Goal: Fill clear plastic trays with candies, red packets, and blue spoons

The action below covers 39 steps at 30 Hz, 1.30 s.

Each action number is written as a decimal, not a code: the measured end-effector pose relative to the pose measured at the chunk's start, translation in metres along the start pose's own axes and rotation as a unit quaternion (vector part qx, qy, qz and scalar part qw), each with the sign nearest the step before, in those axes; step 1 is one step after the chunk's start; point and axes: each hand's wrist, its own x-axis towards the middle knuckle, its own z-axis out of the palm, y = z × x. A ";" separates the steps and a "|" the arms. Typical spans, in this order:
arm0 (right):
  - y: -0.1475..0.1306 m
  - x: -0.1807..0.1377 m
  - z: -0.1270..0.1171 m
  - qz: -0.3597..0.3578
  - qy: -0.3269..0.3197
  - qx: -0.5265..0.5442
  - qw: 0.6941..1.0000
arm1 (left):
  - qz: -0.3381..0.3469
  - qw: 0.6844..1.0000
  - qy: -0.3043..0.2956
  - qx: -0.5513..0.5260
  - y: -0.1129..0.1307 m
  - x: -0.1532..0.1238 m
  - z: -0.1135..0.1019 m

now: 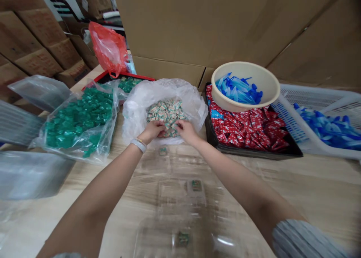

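Observation:
A crumpled white plastic bag (133, 104) lies open in the middle, holding a heap of small beige and green packets (169, 109). My left hand (153, 130) reaches into the near left part of the heap, its fingers curled against the packets. On the near right of the same heap is my right hand (186, 131), thumb and fingers pinched together. What either hand grips is too small to make out. Toward me, blurred clear plastic trays (172, 192) stand in a row on the table, with single small packets (196, 185) in some.
Left of the bag lies a clear bag of green pieces (80, 115). To the right, a black box of red packets (251, 132) carries a cream basin (245, 107) of blue pieces. A white basket (318, 145) stands farther right. Tall cardboard (180, 25) closes off the back.

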 end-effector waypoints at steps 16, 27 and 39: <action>-0.012 0.019 0.010 0.215 -0.035 0.352 0.910 | -0.005 0.987 0.037 -0.154 0.006 0.000 0.007; -0.007 0.022 0.006 0.235 -0.075 0.373 0.894 | 0.003 0.985 0.039 -0.167 0.006 0.002 0.004; -0.014 0.016 -0.009 0.257 -0.069 0.474 0.839 | 0.007 0.989 0.065 -0.134 0.023 0.004 -0.003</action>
